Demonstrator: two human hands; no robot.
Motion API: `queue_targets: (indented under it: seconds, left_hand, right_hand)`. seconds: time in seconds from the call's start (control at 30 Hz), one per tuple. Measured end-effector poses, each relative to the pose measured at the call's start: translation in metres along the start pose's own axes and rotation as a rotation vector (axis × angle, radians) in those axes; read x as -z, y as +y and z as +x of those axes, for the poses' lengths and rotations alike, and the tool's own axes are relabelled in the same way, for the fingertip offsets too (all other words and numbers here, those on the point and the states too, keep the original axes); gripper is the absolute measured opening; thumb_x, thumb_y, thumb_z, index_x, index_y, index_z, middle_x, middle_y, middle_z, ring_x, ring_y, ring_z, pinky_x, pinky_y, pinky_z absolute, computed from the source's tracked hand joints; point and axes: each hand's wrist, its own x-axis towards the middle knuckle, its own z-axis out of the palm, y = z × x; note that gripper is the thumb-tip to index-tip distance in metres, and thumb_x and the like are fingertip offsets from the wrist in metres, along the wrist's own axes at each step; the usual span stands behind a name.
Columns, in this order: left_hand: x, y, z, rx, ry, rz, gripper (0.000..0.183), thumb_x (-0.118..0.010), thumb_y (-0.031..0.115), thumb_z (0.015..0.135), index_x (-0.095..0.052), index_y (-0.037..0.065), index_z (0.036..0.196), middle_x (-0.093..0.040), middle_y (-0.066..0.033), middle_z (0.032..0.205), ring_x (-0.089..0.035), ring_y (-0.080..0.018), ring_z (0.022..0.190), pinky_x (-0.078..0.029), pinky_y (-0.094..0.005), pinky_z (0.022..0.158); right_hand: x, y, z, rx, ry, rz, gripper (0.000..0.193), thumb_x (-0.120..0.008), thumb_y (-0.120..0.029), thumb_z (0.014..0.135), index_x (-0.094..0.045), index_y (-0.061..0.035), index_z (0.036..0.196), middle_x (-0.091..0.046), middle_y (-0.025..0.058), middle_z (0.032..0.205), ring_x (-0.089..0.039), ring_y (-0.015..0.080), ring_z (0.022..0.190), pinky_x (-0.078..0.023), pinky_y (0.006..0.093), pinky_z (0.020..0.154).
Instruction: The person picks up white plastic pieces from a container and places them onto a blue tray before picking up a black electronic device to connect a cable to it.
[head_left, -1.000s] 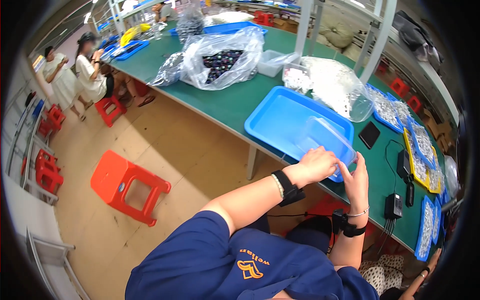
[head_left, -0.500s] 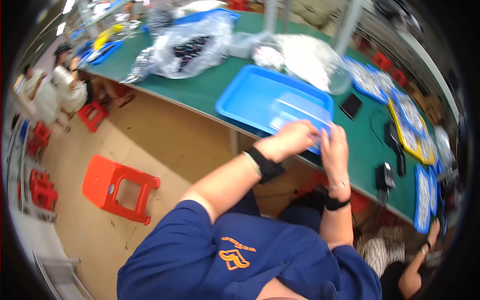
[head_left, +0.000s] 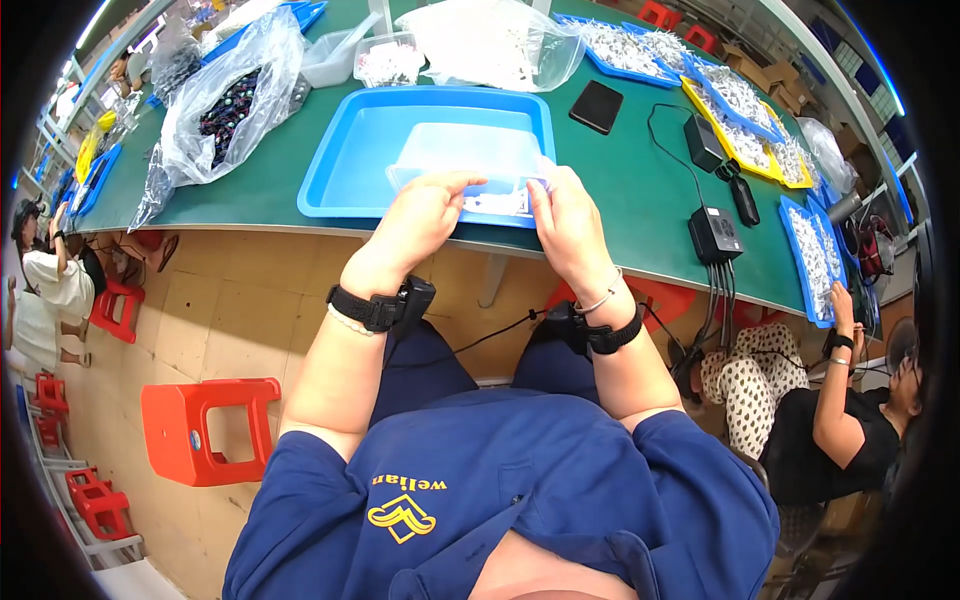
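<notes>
A clear plastic box (head_left: pixel 462 150) rests in the blue tray (head_left: pixel 345 125) at the table's front edge. Both of my hands are at the near side of that box, a short gap apart. My left hand (head_left: pixel 425 215) is closed, its fingertips by the box's near left edge; whatever it holds is too small to name. My right hand (head_left: pixel 570 225) is closed too, thumb and forefinger together at the tray's right front corner, around something small and whitish. Small white pieces (head_left: pixel 497 203) show between the hands. Black bands sit on both wrists.
Behind the tray stand a bag of dark parts (head_left: pixel 232 115), a tub of small white parts (head_left: pixel 388 62) and a large clear bag (head_left: pixel 490 45). To the right are a phone (head_left: pixel 596 106), a black power box (head_left: pixel 715 235) with cables, and parts trays (head_left: pixel 805 250) beside a co-worker (head_left: pixel 830 430).
My view has turned, so the table sits more level and the tray farther left. My hands have drawn apart, and the white pieces now show between them.
</notes>
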Motion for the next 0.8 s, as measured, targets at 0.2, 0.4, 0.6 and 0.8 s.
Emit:
queue_targets:
  seconds: [0.2,0.4,0.6,0.8]
  left_hand:
    - [-0.006,0.004,-0.004,0.002,-0.023,0.059,0.042,-0.050,-0.006,0.091,-0.070,0.008,0.125,-0.072,-0.0171,0.119,-0.067,-0.0305,0.114,-0.051,-0.0372,0.100]
    - [-0.004,-0.006,-0.001,-0.002,-0.001,-0.064,0.049,-0.045,-0.011,0.088,-0.070,0.008,0.125,-0.071,-0.0150,0.122,-0.066,-0.0294,0.116,-0.050,-0.0357,0.104]
    - [0.002,0.002,0.001,-0.009,-0.040,-0.057,0.043,-0.044,-0.012,0.089,-0.069,0.002,0.121,-0.070,-0.0157,0.119,-0.066,-0.0281,0.115,-0.048,-0.0345,0.103]
    - [0.012,-0.005,0.021,0.061,-0.109,0.099,0.032,-0.049,-0.001,0.098,-0.068,0.001,0.124,-0.067,-0.0174,0.126,-0.062,-0.0338,0.120,-0.047,-0.0362,0.106]
  right_hand:
    - [-0.011,0.004,-0.006,0.032,0.096,-0.106,0.035,-0.061,-0.015,0.099,-0.059,0.0008,0.131,-0.064,0.0176,0.106,-0.064,0.0360,0.097,-0.054,0.0439,0.083]
    - [-0.016,0.003,-0.004,0.075,0.243,-0.084,0.035,-0.060,-0.013,0.100,-0.058,0.0021,0.132,-0.064,0.0196,0.109,-0.064,0.0382,0.099,-0.053,0.0447,0.085]
    - [-0.012,0.006,0.002,0.023,0.255,-0.008,0.034,-0.058,-0.013,0.101,-0.057,0.0001,0.133,-0.063,0.0197,0.108,-0.064,0.0390,0.098,-0.053,0.0443,0.084]
    - [0.000,0.005,0.010,-0.107,0.214,0.056,0.031,-0.055,-0.015,0.103,-0.058,-0.0005,0.131,-0.063,0.0203,0.108,-0.064,0.0391,0.095,-0.053,0.0439,0.084]
